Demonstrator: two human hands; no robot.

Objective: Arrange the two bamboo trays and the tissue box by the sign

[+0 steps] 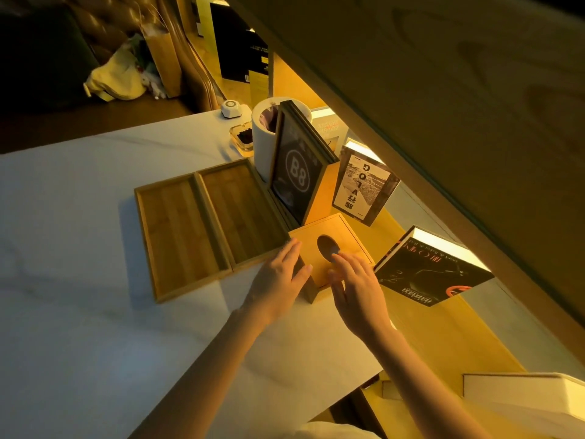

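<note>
Two shallow bamboo trays lie side by side on the white table, the left tray (180, 236) touching the right tray (240, 210). The right tray's far edge meets the black "88" sign (294, 172), which stands in a wooden holder. The wooden tissue box (345, 232), with an oval hole in its top, stands just in front of the sign and to the right of the trays. My left hand (278, 280) holds the box's left side, thumb on its top edge. My right hand (357, 286) hovers over the box's near top, fingers apart.
A white cylindrical bin (262, 144), a glass ashtray (242, 139) and a small white button unit (231, 108) stand behind the sign. Books (364, 188) (430, 270) lean on the lit yellow ledge at right, under a low wooden overhang. A white box (522, 391) sits near right.
</note>
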